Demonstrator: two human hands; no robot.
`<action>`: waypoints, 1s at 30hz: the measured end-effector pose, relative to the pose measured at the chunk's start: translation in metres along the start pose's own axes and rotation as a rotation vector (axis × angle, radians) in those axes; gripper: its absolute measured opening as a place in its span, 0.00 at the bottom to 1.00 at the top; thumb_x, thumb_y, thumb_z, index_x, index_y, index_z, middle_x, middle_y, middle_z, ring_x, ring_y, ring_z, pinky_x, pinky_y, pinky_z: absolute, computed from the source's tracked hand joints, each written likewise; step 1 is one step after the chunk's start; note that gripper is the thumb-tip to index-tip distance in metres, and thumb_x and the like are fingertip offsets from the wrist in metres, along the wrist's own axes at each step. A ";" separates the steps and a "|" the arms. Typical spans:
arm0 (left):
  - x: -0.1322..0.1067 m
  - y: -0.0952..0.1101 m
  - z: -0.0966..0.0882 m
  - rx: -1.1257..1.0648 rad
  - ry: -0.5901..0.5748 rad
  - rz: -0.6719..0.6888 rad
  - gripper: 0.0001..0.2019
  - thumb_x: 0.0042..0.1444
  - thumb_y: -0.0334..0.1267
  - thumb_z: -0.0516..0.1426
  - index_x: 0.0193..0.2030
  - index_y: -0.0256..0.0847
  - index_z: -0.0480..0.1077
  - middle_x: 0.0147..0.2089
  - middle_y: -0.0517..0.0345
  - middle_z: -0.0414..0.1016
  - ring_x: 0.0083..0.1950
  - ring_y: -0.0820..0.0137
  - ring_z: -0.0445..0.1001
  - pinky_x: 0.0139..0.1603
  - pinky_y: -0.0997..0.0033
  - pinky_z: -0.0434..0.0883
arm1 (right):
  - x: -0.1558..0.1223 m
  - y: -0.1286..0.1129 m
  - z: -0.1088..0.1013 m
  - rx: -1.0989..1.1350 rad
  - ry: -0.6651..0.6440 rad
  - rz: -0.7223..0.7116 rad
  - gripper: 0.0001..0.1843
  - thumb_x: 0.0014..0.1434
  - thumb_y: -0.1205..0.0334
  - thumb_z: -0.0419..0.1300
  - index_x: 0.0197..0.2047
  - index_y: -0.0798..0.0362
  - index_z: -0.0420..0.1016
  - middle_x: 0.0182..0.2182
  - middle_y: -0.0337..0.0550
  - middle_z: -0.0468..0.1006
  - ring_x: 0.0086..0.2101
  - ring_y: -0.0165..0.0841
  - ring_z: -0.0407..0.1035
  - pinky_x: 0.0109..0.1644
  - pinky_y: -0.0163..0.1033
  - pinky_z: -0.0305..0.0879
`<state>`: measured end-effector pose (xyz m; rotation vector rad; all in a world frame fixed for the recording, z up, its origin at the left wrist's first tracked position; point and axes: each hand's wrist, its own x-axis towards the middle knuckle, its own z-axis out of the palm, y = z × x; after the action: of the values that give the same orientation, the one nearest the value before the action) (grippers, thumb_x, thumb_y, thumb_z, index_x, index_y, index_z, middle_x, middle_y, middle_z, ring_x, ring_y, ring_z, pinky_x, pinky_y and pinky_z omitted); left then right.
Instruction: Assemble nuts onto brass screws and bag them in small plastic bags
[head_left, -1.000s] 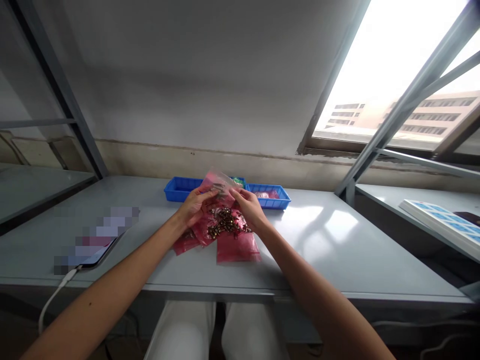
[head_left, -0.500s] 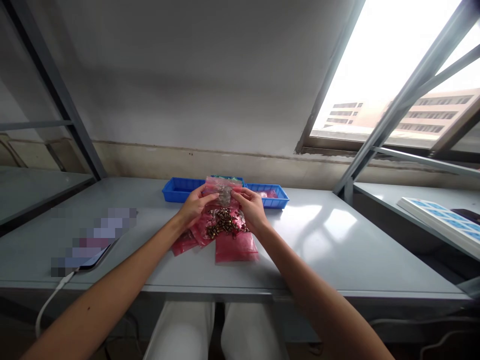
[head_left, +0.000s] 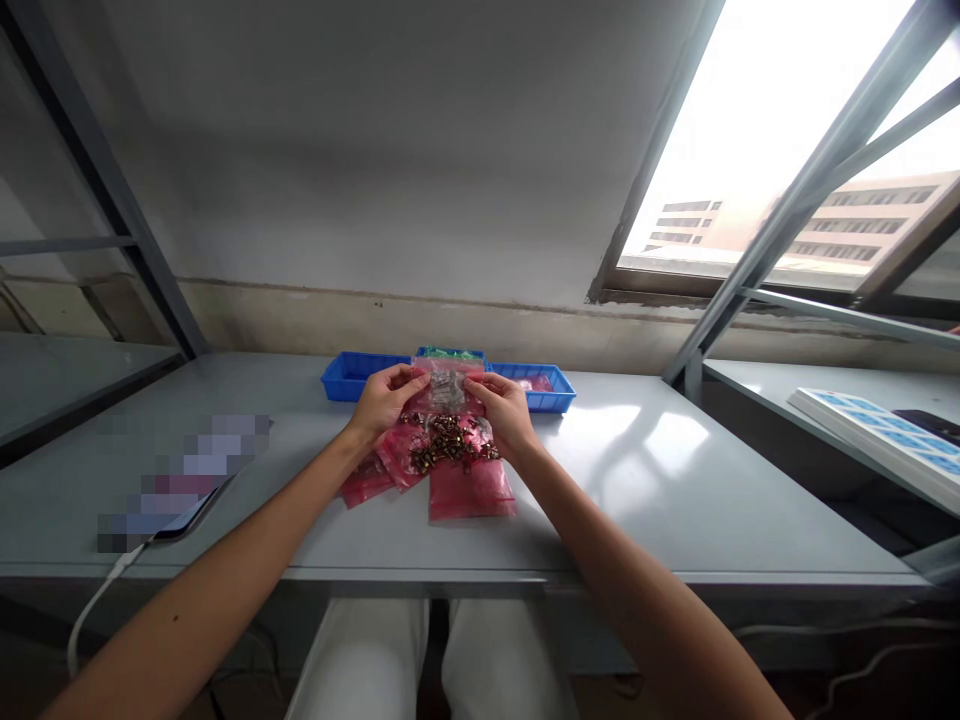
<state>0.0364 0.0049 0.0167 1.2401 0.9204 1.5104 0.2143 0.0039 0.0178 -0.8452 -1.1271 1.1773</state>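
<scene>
Fingers of both hands are pinched on a small clear bag (head_left: 448, 381), held up just above the table (head_left: 660, 500): the left hand (head_left: 384, 399) grips its left edge, the right hand (head_left: 504, 408) its right edge. Below it, brass parts (head_left: 448, 448) are heaped on pink bags (head_left: 469, 490). Blue trays (head_left: 345, 376) stand just behind the hands. A phone (head_left: 184, 520) lies well apart at the left.

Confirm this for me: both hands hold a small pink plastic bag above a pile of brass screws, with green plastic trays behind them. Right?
Not quite. In the head view the plastic trays are blue, not green. The rest stands: left hand and right hand hold the small pink plastic bag above the brass screws.
</scene>
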 end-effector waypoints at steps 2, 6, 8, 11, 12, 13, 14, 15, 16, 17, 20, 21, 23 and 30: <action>-0.001 -0.001 -0.001 0.015 -0.052 0.008 0.17 0.41 0.43 0.69 0.36 0.38 0.74 0.34 0.60 0.76 0.36 0.71 0.73 0.41 0.71 0.69 | 0.001 -0.001 -0.001 0.004 0.022 0.008 0.12 0.43 0.56 0.70 0.30 0.53 0.79 0.28 0.41 0.78 0.29 0.31 0.69 0.33 0.36 0.65; 0.001 -0.003 -0.003 0.088 -0.056 0.045 0.15 0.40 0.39 0.68 0.36 0.38 0.74 0.33 0.59 0.76 0.36 0.69 0.73 0.42 0.69 0.70 | 0.002 -0.002 -0.003 0.034 0.018 0.018 0.10 0.43 0.59 0.69 0.30 0.53 0.80 0.28 0.41 0.78 0.29 0.31 0.70 0.34 0.37 0.66; 0.003 -0.004 -0.005 0.126 -0.026 0.110 0.12 0.40 0.40 0.68 0.32 0.38 0.75 0.34 0.57 0.76 0.39 0.67 0.74 0.46 0.66 0.70 | 0.003 -0.001 -0.004 0.020 -0.008 -0.013 0.08 0.45 0.61 0.66 0.30 0.52 0.81 0.29 0.40 0.79 0.32 0.32 0.71 0.39 0.38 0.67; 0.006 -0.005 -0.007 0.154 -0.019 0.224 0.09 0.41 0.40 0.68 0.27 0.39 0.76 0.45 0.51 0.77 0.53 0.62 0.72 0.56 0.63 0.67 | 0.005 0.002 -0.006 -0.070 0.028 -0.093 0.06 0.44 0.64 0.63 0.28 0.51 0.81 0.35 0.42 0.80 0.40 0.36 0.72 0.49 0.41 0.66; 0.007 -0.005 -0.008 0.158 -0.017 0.252 0.08 0.41 0.39 0.67 0.26 0.39 0.77 0.49 0.51 0.76 0.57 0.61 0.70 0.58 0.62 0.66 | 0.006 0.003 -0.007 -0.106 0.053 -0.126 0.06 0.43 0.64 0.62 0.27 0.51 0.81 0.38 0.42 0.80 0.44 0.37 0.71 0.51 0.41 0.65; 0.008 -0.006 -0.009 0.159 -0.010 0.273 0.06 0.42 0.39 0.67 0.25 0.40 0.77 0.50 0.50 0.75 0.60 0.61 0.68 0.59 0.62 0.65 | 0.007 0.003 -0.008 -0.134 0.072 -0.157 0.07 0.43 0.65 0.62 0.27 0.51 0.81 0.41 0.43 0.79 0.47 0.38 0.70 0.53 0.41 0.65; 0.009 -0.007 -0.009 0.161 -0.003 0.284 0.06 0.42 0.39 0.66 0.25 0.41 0.77 0.49 0.51 0.76 0.60 0.61 0.68 0.59 0.62 0.65 | 0.007 0.003 -0.010 -0.149 0.077 -0.178 0.08 0.42 0.65 0.61 0.27 0.51 0.81 0.43 0.43 0.79 0.48 0.38 0.69 0.53 0.41 0.64; 0.010 -0.008 -0.009 0.161 0.002 0.282 0.05 0.43 0.39 0.66 0.25 0.41 0.77 0.45 0.51 0.77 0.58 0.61 0.70 0.59 0.62 0.65 | 0.007 0.003 -0.010 -0.151 0.062 -0.180 0.09 0.43 0.66 0.59 0.27 0.50 0.81 0.42 0.43 0.79 0.48 0.38 0.69 0.53 0.41 0.65; 0.010 -0.009 -0.009 0.161 0.004 0.269 0.05 0.43 0.40 0.65 0.25 0.41 0.77 0.41 0.52 0.78 0.54 0.61 0.72 0.57 0.62 0.67 | 0.008 0.002 -0.011 -0.143 0.036 -0.164 0.10 0.43 0.66 0.58 0.27 0.50 0.81 0.40 0.43 0.80 0.47 0.38 0.70 0.51 0.41 0.66; 0.010 -0.009 -0.009 0.160 0.003 0.244 0.06 0.43 0.40 0.65 0.25 0.41 0.77 0.36 0.53 0.78 0.49 0.62 0.74 0.54 0.62 0.68 | 0.007 0.000 -0.011 -0.124 0.008 -0.132 0.11 0.43 0.66 0.57 0.27 0.51 0.81 0.37 0.43 0.80 0.44 0.38 0.71 0.49 0.41 0.67; 0.008 -0.007 -0.007 0.108 0.001 0.129 0.06 0.43 0.38 0.63 0.27 0.39 0.77 0.33 0.55 0.79 0.40 0.64 0.76 0.48 0.63 0.71 | 0.006 -0.005 -0.012 -0.032 -0.043 -0.024 0.14 0.43 0.66 0.54 0.28 0.52 0.82 0.33 0.44 0.81 0.36 0.34 0.72 0.42 0.39 0.67; 0.007 -0.005 -0.006 0.067 -0.005 0.089 0.06 0.44 0.37 0.61 0.29 0.39 0.78 0.35 0.54 0.80 0.40 0.64 0.76 0.47 0.64 0.71 | 0.006 -0.007 -0.011 -0.001 -0.041 -0.005 0.15 0.43 0.66 0.54 0.28 0.53 0.82 0.33 0.44 0.81 0.35 0.34 0.72 0.40 0.38 0.67; 0.004 -0.002 -0.005 -0.019 -0.037 0.023 0.09 0.45 0.36 0.59 0.33 0.38 0.79 0.39 0.52 0.81 0.42 0.64 0.76 0.47 0.66 0.71 | 0.006 -0.009 -0.011 0.047 -0.022 0.021 0.15 0.43 0.65 0.54 0.30 0.55 0.83 0.32 0.45 0.81 0.33 0.32 0.71 0.37 0.36 0.66; -0.004 0.002 -0.003 0.109 -0.082 -0.004 0.14 0.48 0.39 0.64 0.42 0.38 0.79 0.38 0.54 0.81 0.35 0.69 0.76 0.40 0.70 0.72 | 0.001 -0.004 -0.007 -0.025 -0.001 -0.074 0.23 0.43 0.61 0.68 0.46 0.53 0.77 0.37 0.44 0.79 0.34 0.32 0.72 0.40 0.38 0.69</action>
<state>0.0329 0.0007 0.0163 1.3671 0.9608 1.4116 0.2224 0.0045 0.0201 -0.8153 -1.1670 1.1042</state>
